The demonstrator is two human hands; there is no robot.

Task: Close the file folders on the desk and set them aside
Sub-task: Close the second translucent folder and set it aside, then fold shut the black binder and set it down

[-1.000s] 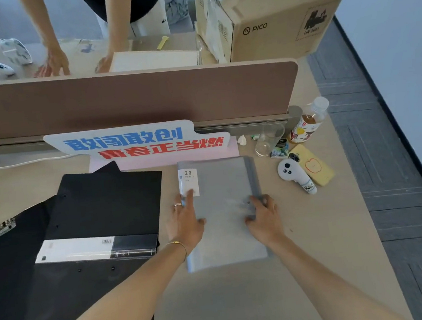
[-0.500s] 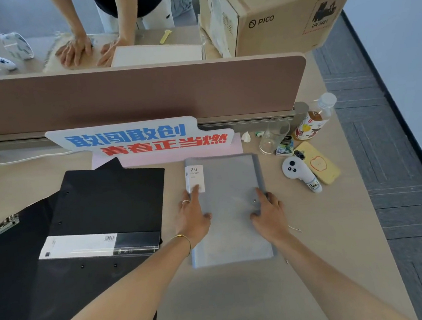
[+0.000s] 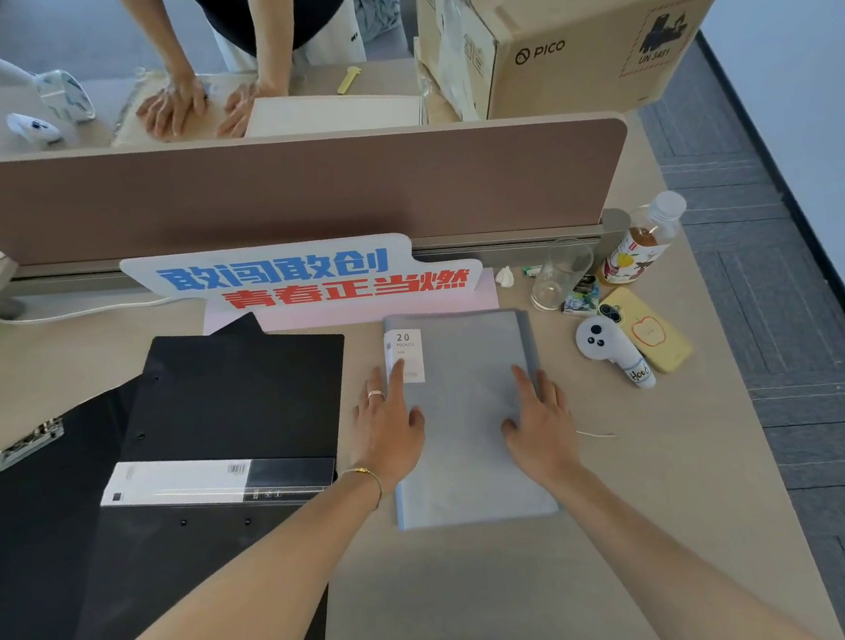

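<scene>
A grey folder [image 3: 466, 449] with a white "20 pockets" label lies closed and flat in the middle of the desk [image 3: 488, 597]. My left hand [image 3: 390, 434] rests flat on its left edge, fingers spread, index finger on the label. My right hand [image 3: 541, 424] lies flat on its right side near the spine. To the left lies an open black folder [image 3: 223, 416] with a white label strip across its spine. Another black folder with a metal clip [image 3: 29, 442] lies open at the far left, partly under it.
A blue and red sign [image 3: 303, 279] stands against the brown divider [image 3: 294, 192]. Right of the grey folder are a white controller [image 3: 612, 350], a yellow phone [image 3: 651, 336], a clear cup [image 3: 560, 275] and a bottle [image 3: 640, 242]. Another person leans on the far desk beside a cardboard box [image 3: 573, 31].
Both my hands stay flat on the grey folder, which has barely shifted. The person behind the divider has brought both hands together on a sheet.
</scene>
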